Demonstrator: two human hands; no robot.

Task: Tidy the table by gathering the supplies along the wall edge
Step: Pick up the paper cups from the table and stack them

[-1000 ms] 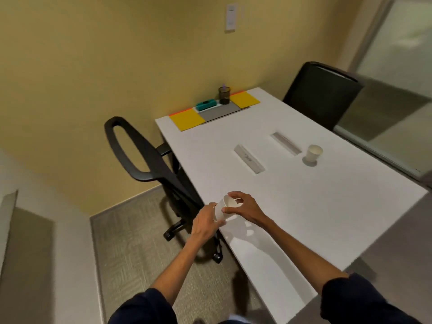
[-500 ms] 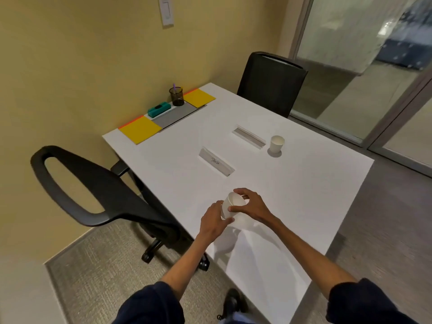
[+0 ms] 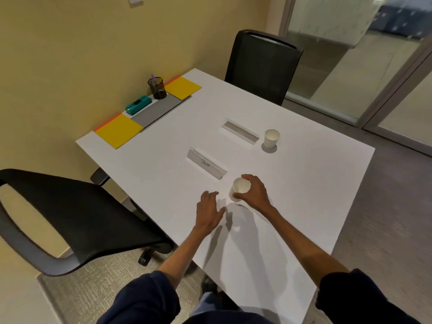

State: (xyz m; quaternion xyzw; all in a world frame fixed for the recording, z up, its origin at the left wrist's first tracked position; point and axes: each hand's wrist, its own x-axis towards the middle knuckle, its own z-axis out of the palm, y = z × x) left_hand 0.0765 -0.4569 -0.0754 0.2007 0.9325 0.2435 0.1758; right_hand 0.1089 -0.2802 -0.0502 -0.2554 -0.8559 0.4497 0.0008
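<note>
The right hand (image 3: 253, 194) grips a white paper cup (image 3: 239, 188) from the side, fingers and thumb curled round its wall. The cup tilts; whether its base touches the white table (image 3: 304, 195) cannot be told. The left hand (image 3: 209, 211) is spread wide, palm down, just beside the cup and holding nothing. A lettered name card (image 3: 207, 163) stands just beyond the held cup. A second cup (image 3: 271, 137) stands upright next to another name card (image 3: 240, 132). Along the wall edge lie two yellow pads (image 3: 119, 130), a grey tray (image 3: 159, 108), a teal item (image 3: 139, 104) and a mesh pen pot (image 3: 157, 88).
</note>
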